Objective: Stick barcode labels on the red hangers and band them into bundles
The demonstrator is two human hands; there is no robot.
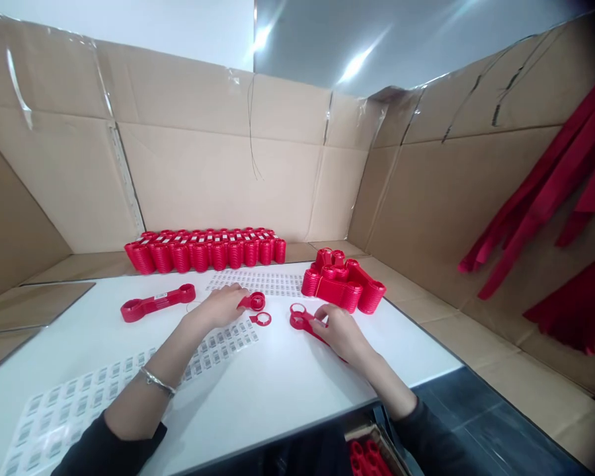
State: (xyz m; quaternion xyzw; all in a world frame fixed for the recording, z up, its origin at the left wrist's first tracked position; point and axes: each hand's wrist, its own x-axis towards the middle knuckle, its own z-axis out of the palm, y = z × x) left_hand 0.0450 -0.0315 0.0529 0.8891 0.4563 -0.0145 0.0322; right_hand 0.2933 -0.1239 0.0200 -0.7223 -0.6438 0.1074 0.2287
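My left hand (222,307) rests on the white table (277,390) with its fingers curled over the end of a red plastic piece (254,301). A small red ring (262,319) lies just below that piece. My right hand (341,332) is closed on another flat red piece (300,320), whose ring end sticks out to the left. A finished-looking red double-ring piece (156,303) with a label lies to the left of my left hand. A sheet of small barcode labels (74,400) lies under my left forearm.
A long row of stacked red pieces (205,251) stands at the table's far edge. A smaller heap of red pieces (344,281) sits behind my right hand. Cardboard walls (203,165) enclose the table. Red strips (550,192) hang at right. A second label sheet (262,283) lies beyond.
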